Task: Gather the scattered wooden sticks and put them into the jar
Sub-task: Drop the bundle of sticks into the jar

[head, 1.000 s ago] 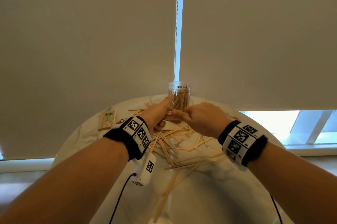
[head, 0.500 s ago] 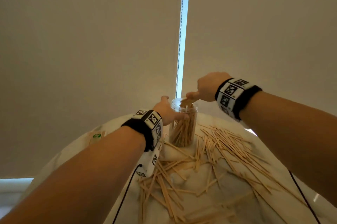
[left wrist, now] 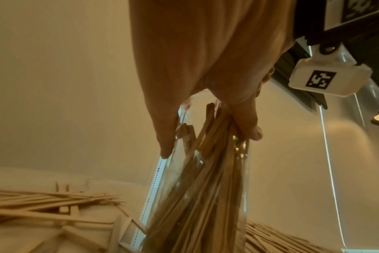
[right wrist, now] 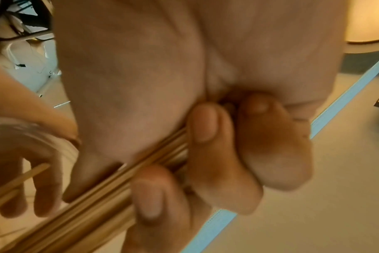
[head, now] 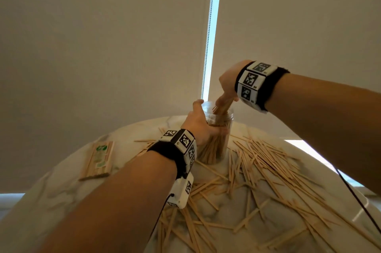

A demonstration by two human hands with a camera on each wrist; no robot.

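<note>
A clear plastic jar [head: 223,127], well filled with wooden sticks, stands upright at the far side of the round marble table [head: 61,186]. My left hand [head: 199,127] grips the jar's side, fingers wrapped round it [left wrist: 164,137]. My right hand [head: 226,96] is above the jar's mouth and holds a bundle of sticks [right wrist: 102,190], their lower ends inside the jar. Many loose sticks [head: 257,162] lie scattered on the table in front and to the right of the jar.
A flat packet of sticks with a green label [head: 99,160] lies at the table's left. Closed roller blinds hang right behind the table, with a bead chain [head: 208,42] in the bright gap between them. A black cable [head: 354,195] trails from my right wrist.
My right hand rose from the table with a bundle of sticks and now lowers it into the jar. My left hand moved from the pile to grip the jar. The camera tilted closer.
</note>
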